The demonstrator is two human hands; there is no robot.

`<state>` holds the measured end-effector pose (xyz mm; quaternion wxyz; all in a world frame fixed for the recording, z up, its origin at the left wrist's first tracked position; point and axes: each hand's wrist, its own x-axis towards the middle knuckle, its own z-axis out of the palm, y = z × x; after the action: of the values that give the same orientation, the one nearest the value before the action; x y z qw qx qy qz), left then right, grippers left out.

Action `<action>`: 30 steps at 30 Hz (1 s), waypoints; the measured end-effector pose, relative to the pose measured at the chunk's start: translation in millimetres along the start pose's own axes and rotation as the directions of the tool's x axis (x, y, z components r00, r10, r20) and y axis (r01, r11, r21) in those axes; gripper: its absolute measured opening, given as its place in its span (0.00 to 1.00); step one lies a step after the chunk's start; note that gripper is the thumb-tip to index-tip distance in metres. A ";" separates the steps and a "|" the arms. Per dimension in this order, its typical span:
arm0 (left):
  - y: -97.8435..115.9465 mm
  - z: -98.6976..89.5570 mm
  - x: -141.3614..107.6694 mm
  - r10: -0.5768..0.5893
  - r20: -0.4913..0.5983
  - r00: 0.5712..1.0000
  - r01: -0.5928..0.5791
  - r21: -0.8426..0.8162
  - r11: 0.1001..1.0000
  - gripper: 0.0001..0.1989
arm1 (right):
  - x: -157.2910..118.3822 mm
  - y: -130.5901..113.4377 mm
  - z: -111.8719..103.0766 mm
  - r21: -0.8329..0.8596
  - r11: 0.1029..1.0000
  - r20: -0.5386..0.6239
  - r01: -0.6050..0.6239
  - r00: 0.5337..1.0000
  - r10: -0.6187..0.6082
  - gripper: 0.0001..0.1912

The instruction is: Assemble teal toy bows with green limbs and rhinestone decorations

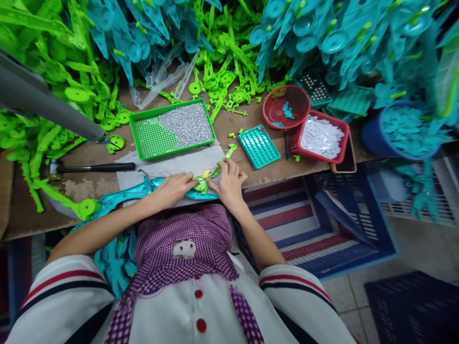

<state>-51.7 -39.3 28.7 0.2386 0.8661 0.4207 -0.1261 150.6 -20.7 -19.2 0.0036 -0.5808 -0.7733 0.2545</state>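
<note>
On the far left, a heap of bright green plastic parts [77,95] is spreading beyond the left hand [175,187], and a black-handled hammer [96,167] is lying to that hand's left. A grey tool with a slim metal tip [71,105] is slanting in above the hammer. A translucent blue plastic shell [124,193] is running under the left wrist toward the fingers, and a green perforated tray [154,137] is holding small silvery metal pieces [188,124] just beyond. The left fingertips are resting against a round green plastic part [201,185] between the hands; whether they are gripping it, I cannot tell. The right hand [231,184], close beside the left, is pinching its green arm between thumb and fingers. Beyond the right hand and to its right, a teal ridged tray [258,147], a round red basket [272,99] and a red box [344,147] of white pieces [322,136] are sitting near one another. Farthest right, a blue bucket [372,134] is holding blue pieces [409,126].
</note>
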 end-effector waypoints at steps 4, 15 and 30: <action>0.1 4.3 -7.6 -0.007 -0.058 0.998 0.006 -0.020 1.000 0.17 | -0.8 1.3 -3.7 0.072 0.976 0.061 0.204 0.976 -0.209 0.16; -8.4 -2.1 -27.7 -0.057 -0.029 0.998 0.053 -0.133 0.990 0.17 | 6.3 -0.7 -16.3 0.056 0.972 0.127 0.230 0.964 -0.235 0.11; -20.1 -8.3 -20.8 -0.037 0.047 0.998 0.042 -0.118 0.992 0.16 | -7.6 -29.4 -4.8 0.188 0.847 0.056 0.497 0.856 -0.514 0.18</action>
<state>-80.2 -38.1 38.3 0.2966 0.8389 0.4390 -0.1247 128.2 -31.5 -1.2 0.0789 -0.3401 -0.8740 0.3380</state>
